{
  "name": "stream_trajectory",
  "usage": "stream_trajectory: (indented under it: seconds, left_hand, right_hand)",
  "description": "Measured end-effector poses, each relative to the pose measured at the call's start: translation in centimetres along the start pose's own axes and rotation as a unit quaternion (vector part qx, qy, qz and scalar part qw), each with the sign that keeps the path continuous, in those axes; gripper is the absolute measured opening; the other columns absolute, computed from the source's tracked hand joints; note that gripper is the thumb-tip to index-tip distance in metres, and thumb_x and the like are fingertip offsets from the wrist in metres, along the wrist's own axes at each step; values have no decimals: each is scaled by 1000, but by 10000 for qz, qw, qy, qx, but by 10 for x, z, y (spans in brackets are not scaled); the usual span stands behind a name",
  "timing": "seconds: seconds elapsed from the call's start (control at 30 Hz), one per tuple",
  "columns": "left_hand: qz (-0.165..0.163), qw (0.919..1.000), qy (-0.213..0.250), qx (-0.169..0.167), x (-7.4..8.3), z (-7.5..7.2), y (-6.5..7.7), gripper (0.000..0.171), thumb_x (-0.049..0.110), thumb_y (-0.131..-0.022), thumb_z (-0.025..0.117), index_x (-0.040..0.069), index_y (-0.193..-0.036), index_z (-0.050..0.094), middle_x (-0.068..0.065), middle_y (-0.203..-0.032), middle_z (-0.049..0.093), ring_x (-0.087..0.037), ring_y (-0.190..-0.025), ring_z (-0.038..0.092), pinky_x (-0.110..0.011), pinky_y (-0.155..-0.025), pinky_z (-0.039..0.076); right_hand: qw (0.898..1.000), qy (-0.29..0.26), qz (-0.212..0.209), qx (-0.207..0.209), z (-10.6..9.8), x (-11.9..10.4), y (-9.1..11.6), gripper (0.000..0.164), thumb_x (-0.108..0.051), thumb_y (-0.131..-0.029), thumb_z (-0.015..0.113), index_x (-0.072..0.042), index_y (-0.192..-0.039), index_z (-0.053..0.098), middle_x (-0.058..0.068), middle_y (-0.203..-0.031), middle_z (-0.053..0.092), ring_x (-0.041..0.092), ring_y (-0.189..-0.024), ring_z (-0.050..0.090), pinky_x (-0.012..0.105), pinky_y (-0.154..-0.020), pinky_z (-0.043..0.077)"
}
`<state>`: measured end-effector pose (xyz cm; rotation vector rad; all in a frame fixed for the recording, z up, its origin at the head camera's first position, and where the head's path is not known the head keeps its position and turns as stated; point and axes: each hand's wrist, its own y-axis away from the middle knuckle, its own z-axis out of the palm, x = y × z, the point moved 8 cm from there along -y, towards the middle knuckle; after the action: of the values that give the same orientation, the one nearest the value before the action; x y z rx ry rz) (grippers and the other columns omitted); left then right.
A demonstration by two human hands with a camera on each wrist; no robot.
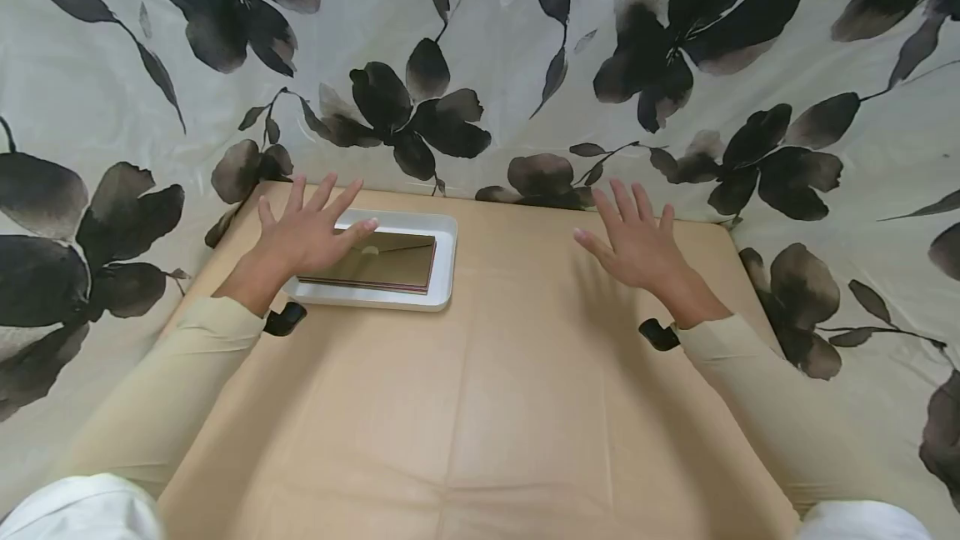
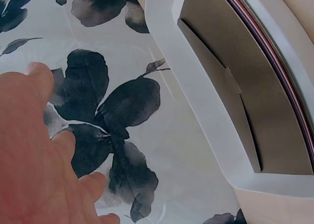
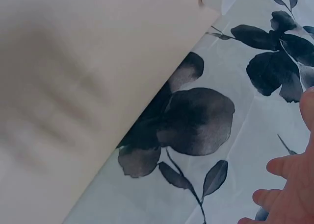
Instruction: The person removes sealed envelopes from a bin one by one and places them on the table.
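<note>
A shallow white tray (image 1: 446, 261) lies near the far left of the table and holds a stack of envelopes. The top envelope (image 1: 397, 263) is brown, its flap seam showing in the left wrist view; purplish and pink edges peek out beneath it. My left hand (image 1: 303, 233), fingers spread, hovers over the tray's left part and hides that end; it holds nothing. Over the right part of the table, my right hand (image 1: 636, 244) is also spread and holds nothing. Its shadow falls on the tabletop in the right wrist view.
A tan covering with faint creases spans the table (image 1: 517, 373). White cloth with dark flowers (image 1: 525, 48) hangs behind and runs along both sides. Each wrist carries a small black device, the left one (image 1: 285, 320) close to the tray's near-left corner.
</note>
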<state>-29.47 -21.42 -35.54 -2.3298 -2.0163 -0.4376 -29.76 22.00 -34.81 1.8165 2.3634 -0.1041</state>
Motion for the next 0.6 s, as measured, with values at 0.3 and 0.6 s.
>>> stream_trajectory:
  seconds: [0.3,0.6]
  left_hand:
    - [-27,10000,-30,89,-1,-4,4,89,83,-98,24,35,-169,1,-14,-177,-6,-53,-158,-17,-87,-108,-16]
    - [-39,9999,-82,60,-6,1,6,90,86,-96,21,37,-168,-1,-12,-177,-9,-51,-158,-18,-87,-109,-15]
  right_hand:
    - [9998,11,-189,-5,2,-19,-10,86,-66,-106,37,-14,-169,11,15,-177,-5,45,-162,-9,83,-116,-7]
    - [9994,31,-336,-76,11,-33,-17,85,-66,-106,36,-16,-170,9,15,-177,-5,46,-162,-10,83,-116,-7]
